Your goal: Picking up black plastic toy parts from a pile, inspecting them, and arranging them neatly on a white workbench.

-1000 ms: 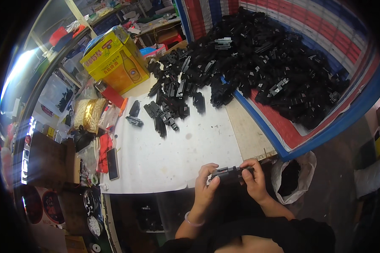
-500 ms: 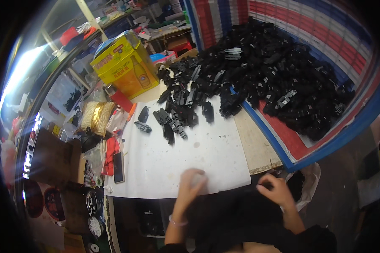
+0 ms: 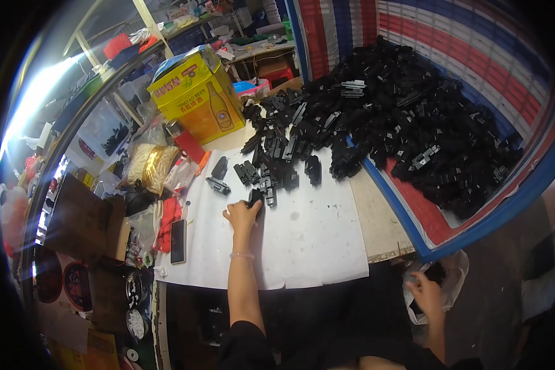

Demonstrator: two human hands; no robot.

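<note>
My left hand (image 3: 243, 217) reaches over the white sheet (image 3: 314, 246) and closes its fingers round a black plastic part (image 3: 254, 197) at the near end of a loose group of such parts. The parts are small, blocky and black, some with shiny grey faces; their exact kind is unclear. Two of them, including a grey-faced part (image 3: 217, 185), lie apart to the left. Low on the right, my right hand (image 3: 428, 295) hangs over a white plastic bag (image 3: 457, 285) with dark contents. Its fingers are apart, with nothing visible in them.
A large heap of black parts (image 3: 407, 117) fills a striped, blue-edged bin (image 3: 435, 231) at the right. A yellow carton (image 3: 197, 98) stands at the back left. A phone (image 3: 177, 242), red cloth (image 3: 168, 222) and a bundle of cream strands (image 3: 149, 166) line the left edge.
My left hand has moved forward from the table's near edge to the black parts and taken hold of one. My right hand has moved lower and to the right, over the white bag.
</note>
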